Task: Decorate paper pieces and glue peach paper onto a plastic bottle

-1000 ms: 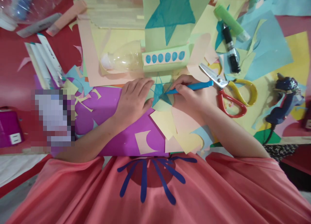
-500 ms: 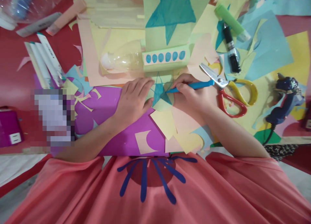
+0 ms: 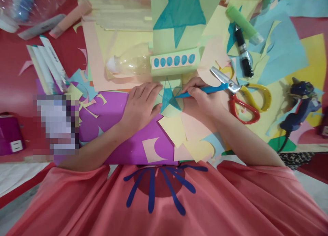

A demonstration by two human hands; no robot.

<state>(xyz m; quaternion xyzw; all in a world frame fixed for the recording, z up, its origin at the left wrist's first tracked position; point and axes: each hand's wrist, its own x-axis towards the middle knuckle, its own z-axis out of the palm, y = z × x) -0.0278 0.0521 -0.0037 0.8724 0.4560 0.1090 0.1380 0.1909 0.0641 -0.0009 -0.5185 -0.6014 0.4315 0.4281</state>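
A blue marker (image 3: 214, 88) is pinched in my right hand (image 3: 205, 96), its tip on a star (image 3: 168, 99) drawn on pale green paper (image 3: 164, 81). The star's middle and lower points are filled in blue-green; the upper and side points show as outlines. My left hand (image 3: 144, 101) lies flat, fingers stretched, over the paper's left edge. Just beyond the paper lies a clear plastic bottle (image 3: 132, 60) wrapped in light green paper, with a strip of blue dots (image 3: 174, 60). Scissors with red and yellow handles (image 3: 234, 87) lie beside my right hand.
A glue gun (image 3: 298, 106) with a cord lies at the right. Several white markers (image 3: 50, 63) and a pixelated object (image 3: 57, 123) are at the left. Paper scraps (image 3: 173, 132) cover a purple sheet (image 3: 133, 143). A large blue-green star (image 3: 181, 14) lies at the back.
The blue marker has tilted and shifted slightly right in my right hand, its back end now overlapping the scissors. My left hand stays in place.
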